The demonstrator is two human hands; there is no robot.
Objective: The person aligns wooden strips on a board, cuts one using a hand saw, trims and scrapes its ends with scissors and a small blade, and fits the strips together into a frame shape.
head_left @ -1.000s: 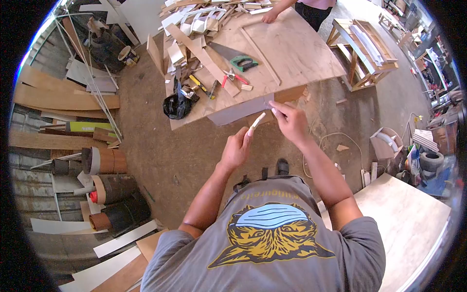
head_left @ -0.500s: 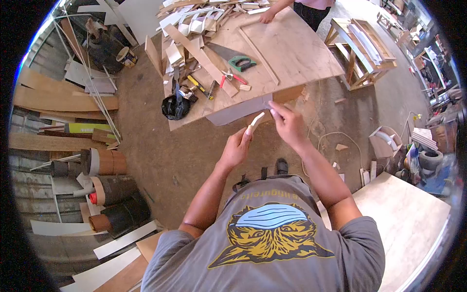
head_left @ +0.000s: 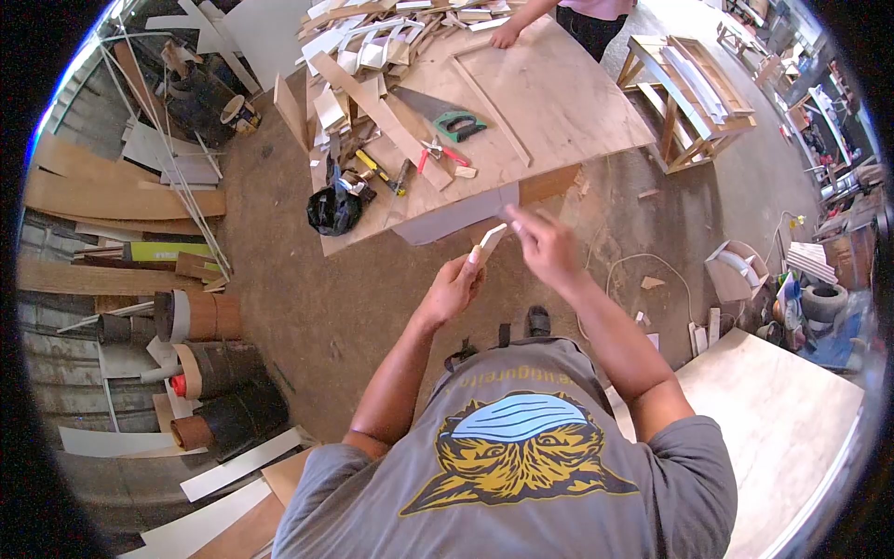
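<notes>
While the L hand (head_left: 450, 291) is clamped on the lower end of a pale wood strip (head_left: 492, 242), the R hand (head_left: 545, 248) is held just beside the strip's upper end, fingers bent; blur there, so can't tell if they grip anything or touch the wood. Strip is tilted, upper end toward the R hand, and held up in front of the shirt (head_left: 521, 447), btwn the wearer & the near edge of the table (head_left: 582, 116).

On the tabletop, near side: pliers (head_left: 456, 157) w/ red handles, lying open; small wood block (head_left: 466, 172) just beside; long board (head_left: 384, 117) laid at a slant; yellow-handled tool (head_left: 372, 165) to its L; black bag (head_left: 333, 212) at the L corner. Saw (head_left: 426, 104) w/ green handle lies R of the board, approx. mid-table. Farther R, a narrow frame (head_left: 494, 112); nr. its far end, a co-worker's hand (head_left: 506, 35). Far L part of table: heap of wood scraps (head_left: 391, 39). R of table, on the floor (head_left: 326, 298): wooden stand (head_left: 684, 107).
</notes>
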